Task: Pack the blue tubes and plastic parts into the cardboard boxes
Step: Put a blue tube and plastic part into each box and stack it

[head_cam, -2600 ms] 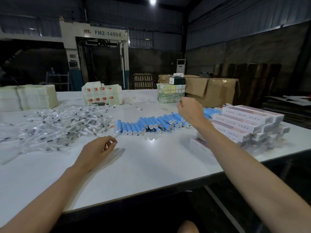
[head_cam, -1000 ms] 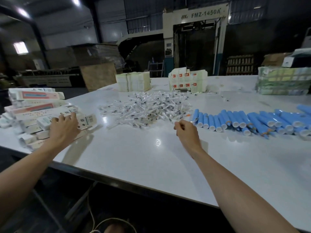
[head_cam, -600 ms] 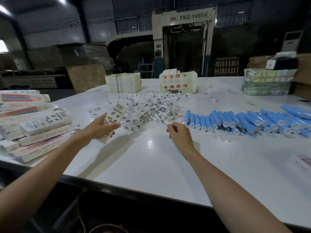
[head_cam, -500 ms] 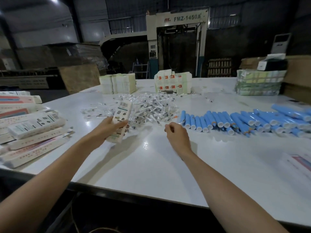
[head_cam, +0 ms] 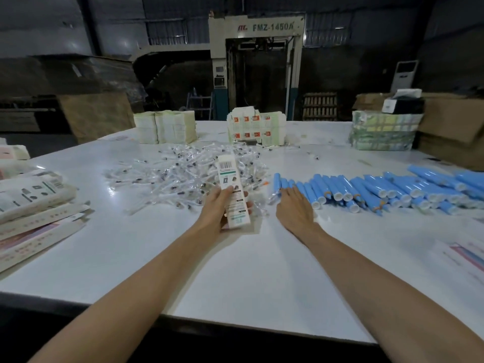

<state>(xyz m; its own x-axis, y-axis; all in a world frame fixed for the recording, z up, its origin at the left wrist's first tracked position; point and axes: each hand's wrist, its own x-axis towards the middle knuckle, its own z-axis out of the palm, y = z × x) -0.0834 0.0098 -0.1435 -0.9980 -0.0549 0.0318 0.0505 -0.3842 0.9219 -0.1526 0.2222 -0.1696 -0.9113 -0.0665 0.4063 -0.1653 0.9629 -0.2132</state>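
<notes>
at the far left a stack of flat boxes [head_cam: 34,205] lies on the white table [head_cam: 235,271], well apart from both hands. next along, the plastic parts [head_cam: 180,176] sit in a loose clear heap, its near edge just behind the left hand [head_cam: 218,209]. that hand grips one cardboard box [head_cam: 231,195] round its lower half, thumb across the printed face, with the box standing up over the heap. the right hand [head_cam: 296,209] lies low, fingers stretched nearly straight and holding nothing i can make out. its fingertips are at the leftmost of the blue tubes [head_cam: 366,188] (whether they touch is hard to say). the tubes lie in a row running off to the right, pale ends toward the person.

the step in hand looks like picking a tube to load. to do it well, i would take the end tube alone, pinching near its pale end so the neighbours do not roll. the box's end should be turned toward the right hand so the tube slides in lengthwise. whether that end is open i cannot tell. the box is just beside the right hand, the tubes at its fingertips, the parts close behind the box.
</notes>
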